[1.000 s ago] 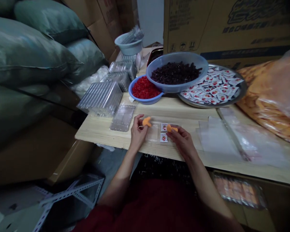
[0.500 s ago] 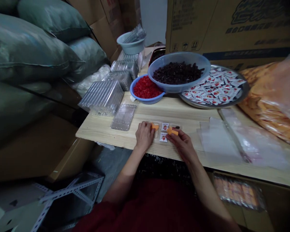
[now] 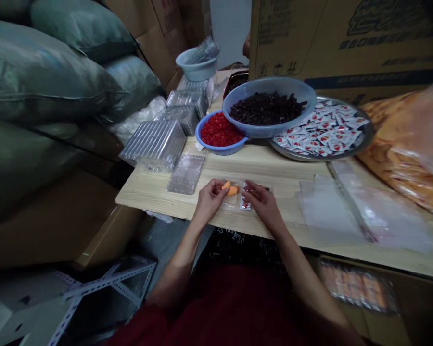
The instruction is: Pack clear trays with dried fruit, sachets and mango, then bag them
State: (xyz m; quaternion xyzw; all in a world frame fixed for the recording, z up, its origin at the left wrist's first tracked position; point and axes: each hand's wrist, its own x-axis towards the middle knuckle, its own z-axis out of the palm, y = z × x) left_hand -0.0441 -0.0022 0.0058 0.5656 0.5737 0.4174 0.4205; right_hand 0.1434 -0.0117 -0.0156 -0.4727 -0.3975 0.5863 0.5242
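Observation:
A small clear plastic tray [image 3: 234, 207] lies in front of me on the wooden table. Thumb and fingertips of my left hand [image 3: 208, 198] pinch an orange food piece [image 3: 226, 185] at the tray's left compartment. Another orange piece [image 3: 233, 191] rests against it. Over the tray's right half is my right hand [image 3: 265, 205], its fingers apart and nothing visible between them. White sachets [image 3: 244, 204] stand in the middle compartment, partly covered by those fingers. Some dark fruit [image 3: 267, 189] shows at the right, mostly hidden.
Behind the tray are a bowl of red pieces [image 3: 222, 130], a basin of dark fruit [image 3: 267, 108] and a metal dish of sachets [image 3: 324, 132]. Stacked clear trays [image 3: 155, 142] stand left, plastic bags [image 3: 328, 211] right. Part of a person [image 3: 246, 46] shows beside the carton [image 3: 288, 38].
The orange pieces from my right hand are now in the left compartment by my left hand. My right hand has opened and moved back over the sachets.

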